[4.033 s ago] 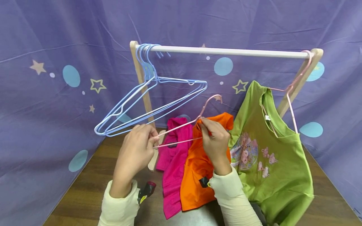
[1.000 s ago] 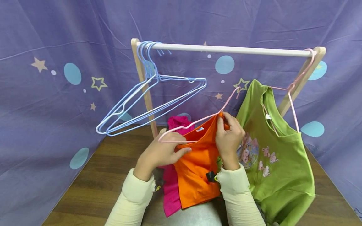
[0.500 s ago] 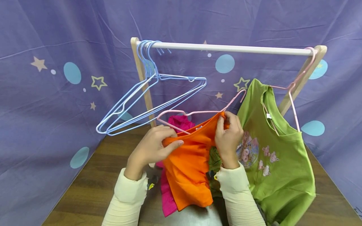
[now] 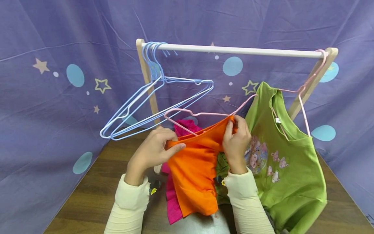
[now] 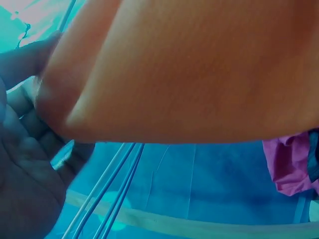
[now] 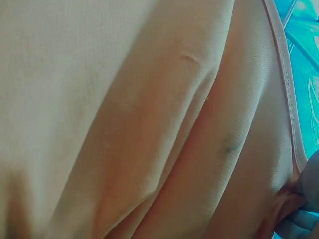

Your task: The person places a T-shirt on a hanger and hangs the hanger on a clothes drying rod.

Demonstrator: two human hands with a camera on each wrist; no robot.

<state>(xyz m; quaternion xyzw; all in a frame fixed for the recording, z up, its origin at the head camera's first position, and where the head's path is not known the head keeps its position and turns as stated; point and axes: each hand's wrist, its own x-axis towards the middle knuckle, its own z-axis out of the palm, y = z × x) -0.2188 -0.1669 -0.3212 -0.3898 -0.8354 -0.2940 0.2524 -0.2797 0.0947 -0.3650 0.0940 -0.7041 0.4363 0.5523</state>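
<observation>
Head: right grip (image 4: pixel 238 140) and, seemingly, left grip (image 4: pixel 152 150) pinch orange garment (image 4: pixel 194 174) overlapping magenta cloth (image 4: pixel 172 205).

Creased purple-blue fabric backdrop (image 4: pixel 187 19) along bench's back, left and right edges. Print: teal ovals (image 4: pixel 75 75), outlined yellow stars (image 4: pixel 103 84), solid pinkish stars (image 4: pixel 41 65), white dots (image 4: pixel 56 74). Bench (image 4: pixel 87 198) top dark brown wood-grain, pale sheen toward near middle.

The brown wood-grain table (image 4: pixel 87 195) carries a magenta garment (image 4: pixel 173 206) toward nine o'clock and a wooden rack foot (image 4: pixel 157 169) toward ten.
</observation>
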